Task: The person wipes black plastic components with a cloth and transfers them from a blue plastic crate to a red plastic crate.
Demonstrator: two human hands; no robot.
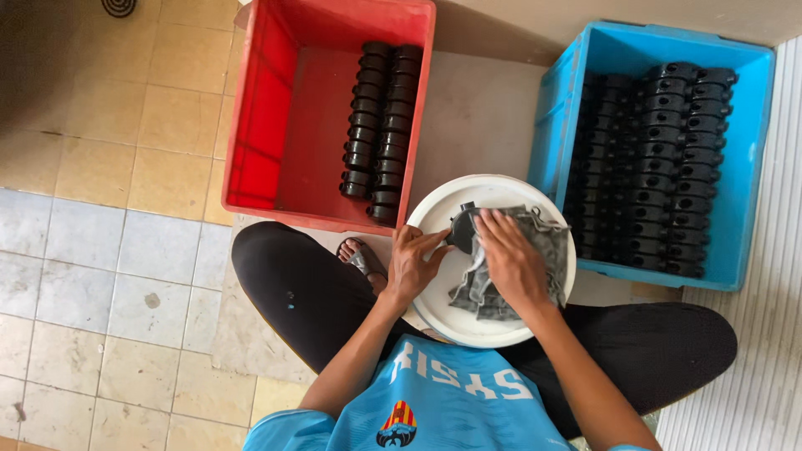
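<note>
A white bucket (434,219) stands at the centre of the view, between the person's legs on the tiled floor (100,250). The left hand (411,266), at the bucket's 9 o'clock rim, is closed in a grip on a black part (460,231) held over the bucket. The right hand (511,260), at 3 o'clock from the left hand, lies with fingers spread flat on a grey cloth (547,242), pressing it against the part. The cloth drapes over the bucket's middle and covers most of the part. A red crate (276,125) sits at 11 o'clock from the bucket, touching its rim; two rows of black parts (380,125) line its right wall. A blue crate (748,167) sits at 2 o'clock, just beside the bucket, packed with several rows of similar black parts (660,159). A sandalled foot (359,259) rests at 9 o'clock from the left hand.
</note>
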